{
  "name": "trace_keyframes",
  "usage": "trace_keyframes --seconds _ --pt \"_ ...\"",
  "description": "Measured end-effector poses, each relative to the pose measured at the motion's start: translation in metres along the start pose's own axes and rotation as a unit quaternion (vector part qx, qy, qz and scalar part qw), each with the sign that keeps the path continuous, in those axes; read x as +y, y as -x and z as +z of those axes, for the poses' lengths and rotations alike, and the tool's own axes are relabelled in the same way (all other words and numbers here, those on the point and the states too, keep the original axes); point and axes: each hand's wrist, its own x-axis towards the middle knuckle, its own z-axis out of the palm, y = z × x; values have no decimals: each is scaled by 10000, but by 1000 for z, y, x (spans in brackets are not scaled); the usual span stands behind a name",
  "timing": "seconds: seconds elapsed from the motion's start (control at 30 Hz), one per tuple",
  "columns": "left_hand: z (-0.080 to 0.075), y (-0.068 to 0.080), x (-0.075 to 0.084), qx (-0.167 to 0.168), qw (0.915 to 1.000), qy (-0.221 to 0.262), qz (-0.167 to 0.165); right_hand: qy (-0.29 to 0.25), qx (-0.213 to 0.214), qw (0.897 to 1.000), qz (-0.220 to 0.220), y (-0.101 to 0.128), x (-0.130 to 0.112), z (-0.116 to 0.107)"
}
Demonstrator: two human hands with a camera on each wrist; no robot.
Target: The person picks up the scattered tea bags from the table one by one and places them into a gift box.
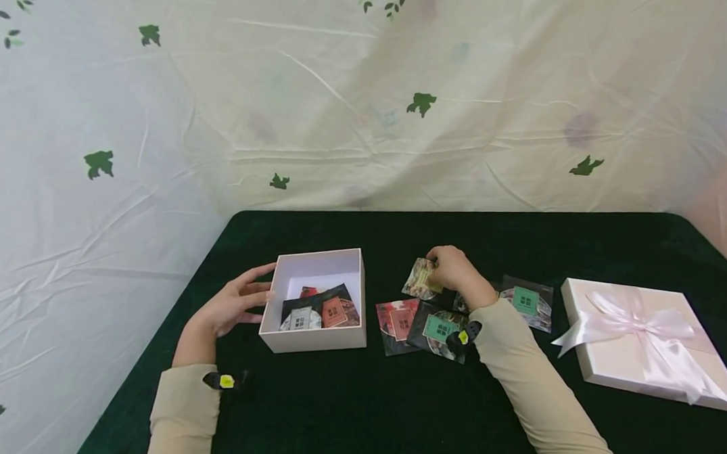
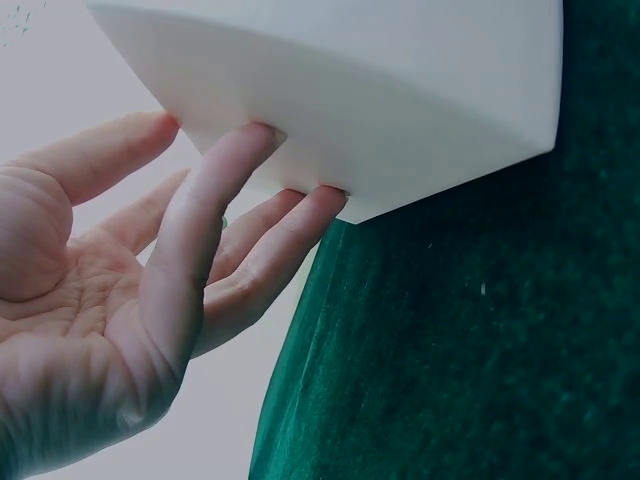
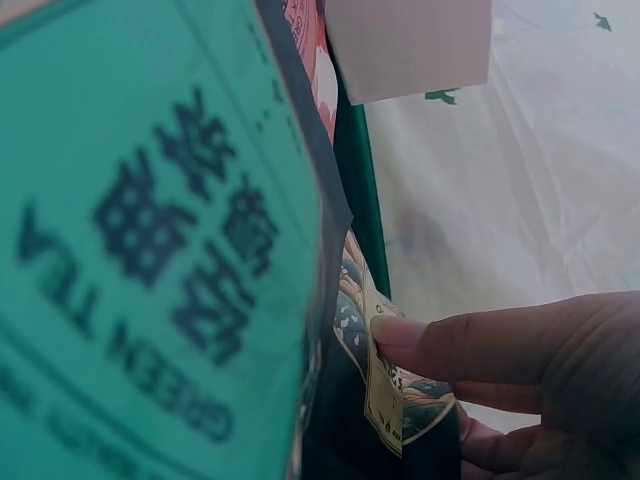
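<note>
My left hand (image 1: 233,304) touches the left wall of a white open box (image 1: 313,341), its fingertips resting on the cardboard. Inside the box lie dark and red tea sachets (image 1: 334,312). To the right of the box, my right hand (image 1: 459,272) pinches a tea sachet with a yellow label (image 1: 419,278), thumb on the label. Just in front of that hand are a red-labelled sachet (image 1: 396,321) and a green-labelled sachet (image 1: 438,330). The right wrist view shows "GREEN TEA" printed on a green label (image 3: 150,260) up close.
Another green-labelled sachet (image 1: 527,302) lies right of my right hand. Farther right rests a pale pink box lid (image 1: 628,296) tied with a satin bow (image 1: 639,326). Everything stands on a dark green cloth-covered table (image 1: 355,416), with a white leaf-patterned curtain (image 1: 344,118) behind.
</note>
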Motion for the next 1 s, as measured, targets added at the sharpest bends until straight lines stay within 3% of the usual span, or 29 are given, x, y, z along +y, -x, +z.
trace_keyframes --seconds 0.77,1.0 --pt "-1 -1 0 -34 10000 -20 -24 27 203 9998 -21 9 -6 -11" --pt "-1 0 2 -58 10000 11 -16 -248 264 9993 -92 14 -10 -21"
